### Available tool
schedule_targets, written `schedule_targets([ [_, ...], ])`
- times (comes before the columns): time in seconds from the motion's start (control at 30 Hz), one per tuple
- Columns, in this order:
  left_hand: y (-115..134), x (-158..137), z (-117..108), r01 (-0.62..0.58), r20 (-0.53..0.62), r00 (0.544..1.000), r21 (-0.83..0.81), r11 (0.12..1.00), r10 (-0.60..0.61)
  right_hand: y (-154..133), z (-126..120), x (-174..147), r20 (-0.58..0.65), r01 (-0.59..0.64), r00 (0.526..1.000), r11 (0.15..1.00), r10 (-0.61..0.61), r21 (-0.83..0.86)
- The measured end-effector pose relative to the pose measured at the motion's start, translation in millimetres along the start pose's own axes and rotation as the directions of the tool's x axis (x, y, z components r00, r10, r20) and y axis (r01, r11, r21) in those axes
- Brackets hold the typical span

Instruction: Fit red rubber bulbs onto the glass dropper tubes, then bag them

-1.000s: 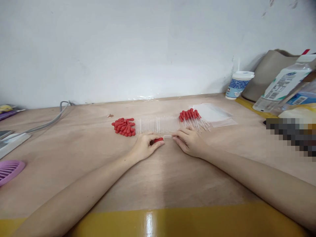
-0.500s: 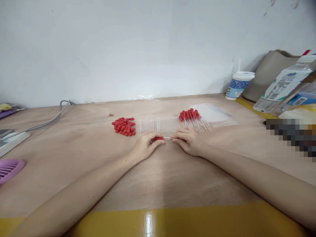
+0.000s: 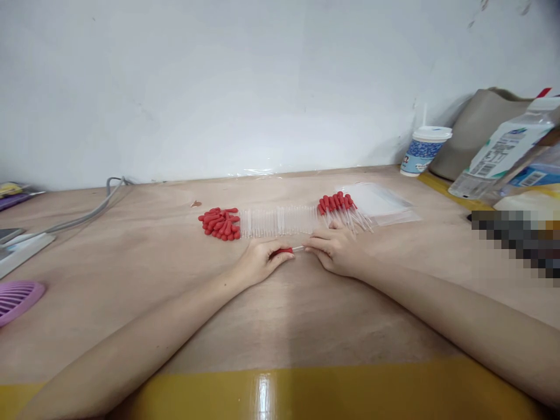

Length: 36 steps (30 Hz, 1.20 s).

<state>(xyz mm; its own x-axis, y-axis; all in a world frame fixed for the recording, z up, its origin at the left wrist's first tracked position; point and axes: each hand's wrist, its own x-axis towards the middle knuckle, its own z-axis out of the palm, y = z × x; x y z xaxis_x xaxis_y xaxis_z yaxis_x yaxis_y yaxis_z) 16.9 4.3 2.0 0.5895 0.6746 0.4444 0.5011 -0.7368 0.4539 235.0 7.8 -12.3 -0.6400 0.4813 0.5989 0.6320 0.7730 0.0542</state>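
My left hand (image 3: 261, 260) is closed on a red rubber bulb (image 3: 286, 250), its open end facing right. My right hand (image 3: 331, 249) pinches a thin clear dropper tube (image 3: 298, 248), whose left end meets the bulb. How deep the tube sits inside the bulb is hidden. Just beyond the hands lies a row of clear tubes (image 3: 280, 221), side by side. Left of that row is a pile of loose red bulbs (image 3: 221, 224). To its right, several droppers with red bulbs on their tubes (image 3: 336, 203) lie in a bunch.
Clear plastic bags (image 3: 378, 203) lie behind the bunch of droppers. Farther right stand a paper cup with a straw (image 3: 424, 151), a grey bin (image 3: 468, 131) and a tilted plastic bottle (image 3: 503, 154). A grey cable (image 3: 94, 211) and a purple slatted object (image 3: 20, 300) are at left.
Both hands have shifted slightly; the left moved a little toward me and right. The bulb and tube now tilt slightly, with the tube's right end higher.
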Motion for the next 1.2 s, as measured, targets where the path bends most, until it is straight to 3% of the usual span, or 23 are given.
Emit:
schedule_targets([
  [0.1,0,1,0,0.021,-0.026,0.999,0.034,0.999,-0.02,-4,2,-1,-0.03,-0.004,1.0,1.0,0.003,-0.006],
  [0.3,1,0,-2,0.053,-0.061,0.997,-0.022,0.998,-0.054,3,1,-4,-0.009,-0.073,0.997,0.978,0.076,0.194],
  [0.6,-2,0,-1,0.146,-0.033,0.988,-0.135,0.98,-0.152,1,3,-3,-0.085,-0.029,0.995,0.977,0.048,0.213],
  [0.8,-2,-1,-1,0.093,-0.048,0.994,-0.13,0.987,-0.1,-5,4,0,-0.1,-0.003,0.995,0.982,0.022,0.187],
  [1.2,-3,-1,0,0.038,-0.054,0.998,-0.08,0.996,-0.043,-12,7,5,0.004,-0.085,0.996,0.983,0.085,0.164],
])
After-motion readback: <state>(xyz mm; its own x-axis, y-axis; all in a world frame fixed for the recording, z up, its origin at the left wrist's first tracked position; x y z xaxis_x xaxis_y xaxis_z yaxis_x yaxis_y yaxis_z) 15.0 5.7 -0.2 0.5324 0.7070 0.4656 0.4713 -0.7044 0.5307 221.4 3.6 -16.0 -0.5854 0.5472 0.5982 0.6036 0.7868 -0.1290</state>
